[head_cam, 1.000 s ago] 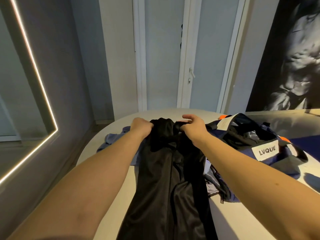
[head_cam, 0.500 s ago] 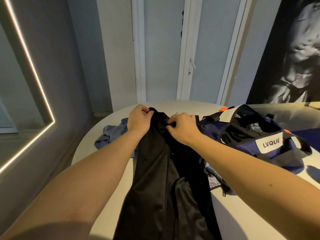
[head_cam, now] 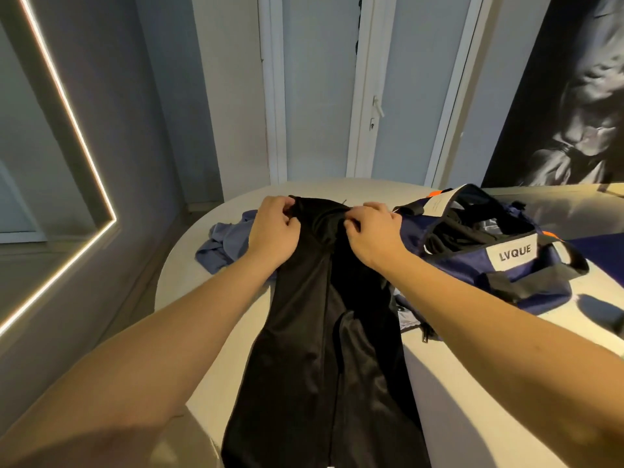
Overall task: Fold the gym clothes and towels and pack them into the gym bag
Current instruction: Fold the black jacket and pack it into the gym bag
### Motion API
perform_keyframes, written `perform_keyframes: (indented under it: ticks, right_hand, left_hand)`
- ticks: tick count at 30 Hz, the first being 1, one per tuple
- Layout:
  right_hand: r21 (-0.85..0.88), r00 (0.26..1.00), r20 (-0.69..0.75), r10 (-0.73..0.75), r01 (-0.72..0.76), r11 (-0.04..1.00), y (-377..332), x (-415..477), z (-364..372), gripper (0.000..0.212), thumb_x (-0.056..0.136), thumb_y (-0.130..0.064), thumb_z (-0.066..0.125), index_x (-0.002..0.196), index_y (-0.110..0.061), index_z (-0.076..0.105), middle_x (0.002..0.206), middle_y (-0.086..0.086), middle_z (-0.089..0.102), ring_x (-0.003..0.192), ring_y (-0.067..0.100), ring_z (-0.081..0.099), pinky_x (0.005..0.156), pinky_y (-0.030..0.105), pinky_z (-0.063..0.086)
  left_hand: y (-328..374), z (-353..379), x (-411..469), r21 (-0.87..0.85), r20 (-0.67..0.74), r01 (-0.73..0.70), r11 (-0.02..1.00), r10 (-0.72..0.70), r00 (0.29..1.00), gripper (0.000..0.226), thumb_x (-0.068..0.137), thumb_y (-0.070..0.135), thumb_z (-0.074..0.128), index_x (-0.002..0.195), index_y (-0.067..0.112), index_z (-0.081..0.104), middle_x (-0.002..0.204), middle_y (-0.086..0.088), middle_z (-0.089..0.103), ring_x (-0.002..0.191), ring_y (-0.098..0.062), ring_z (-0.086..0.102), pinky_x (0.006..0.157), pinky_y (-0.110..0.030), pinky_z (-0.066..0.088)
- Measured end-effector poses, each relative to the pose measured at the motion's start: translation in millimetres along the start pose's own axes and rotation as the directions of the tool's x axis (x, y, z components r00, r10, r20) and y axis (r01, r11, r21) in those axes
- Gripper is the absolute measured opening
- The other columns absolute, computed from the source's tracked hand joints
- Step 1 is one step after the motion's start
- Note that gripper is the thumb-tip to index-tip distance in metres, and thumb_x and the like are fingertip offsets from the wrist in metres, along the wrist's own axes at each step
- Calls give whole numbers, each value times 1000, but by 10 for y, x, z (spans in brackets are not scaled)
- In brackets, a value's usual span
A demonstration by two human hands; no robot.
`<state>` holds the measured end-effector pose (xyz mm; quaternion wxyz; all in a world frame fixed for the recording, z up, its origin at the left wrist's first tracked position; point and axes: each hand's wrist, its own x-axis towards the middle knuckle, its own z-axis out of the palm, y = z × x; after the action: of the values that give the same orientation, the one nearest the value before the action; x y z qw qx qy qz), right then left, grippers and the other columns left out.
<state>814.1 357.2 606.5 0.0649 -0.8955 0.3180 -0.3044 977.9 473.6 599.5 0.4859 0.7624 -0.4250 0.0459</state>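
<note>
Long black gym pants (head_cam: 324, 349) lie stretched along the white table (head_cam: 472, 383), running from its far middle toward me. My left hand (head_cam: 273, 231) pinches the left end of their waistband. My right hand (head_cam: 371, 231) grips the right end, fingers curled into the cloth. A navy gym bag (head_cam: 526, 265) marked LVQUE stands open just right of my right hand, with dark things inside. A grey-blue garment (head_cam: 223, 244) lies crumpled left of the pants, partly under them.
The table's rounded far edge (head_cam: 337, 184) faces white doors. A wall with a lit LED strip (head_cam: 77, 130) runs along the left. Black bag straps (head_cam: 540, 282) hang over the bag's near side. More light cloth (head_cam: 410, 320) peeks out under my right forearm.
Both hands have shifted along the waistband and moved a little apart, spreading the bunched top of the pants flatter. The bag and grey-blue garment stayed put.
</note>
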Motion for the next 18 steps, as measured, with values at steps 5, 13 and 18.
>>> perform_keyframes:
  ticks: [5, 13, 18]
  right_hand:
    - [243, 997, -16, -70, 72, 967, -201, -1035, -272, 26, 95, -21, 56, 113, -22, 75, 128, -7, 66, 130, 17, 45, 111, 47, 36]
    - [344, 965, 136, -222, 165, 924, -440, -3056, -473, 23, 91, -7, 62, 108, -18, 73, 110, -5, 68, 109, 15, 56, 101, 32, 45]
    - [288, 921, 42, -388, 360, 887, -378, -3748, -628, 33, 73, 3, 54, 99, -11, 69, 107, 1, 67, 104, 26, 60, 86, 42, 49]
  left_hand:
    - [6, -434, -1316, 63, 122, -77, 995, 68, 990, 27, 91, 13, 66, 116, 22, 62, 96, 10, 55, 83, -9, 59, 84, -33, 52]
    - [81, -943, -3303, 38, 211, 32, 999, -39, 977, 9, 97, 33, 63, 98, 31, 54, 76, 6, 56, 64, -10, 56, 61, -23, 51]
    - [-150, -986, -3937, 49, 8, 217, 975, -218, 976, 15, 98, 13, 57, 108, 24, 55, 97, 8, 57, 80, -5, 58, 79, -30, 58]
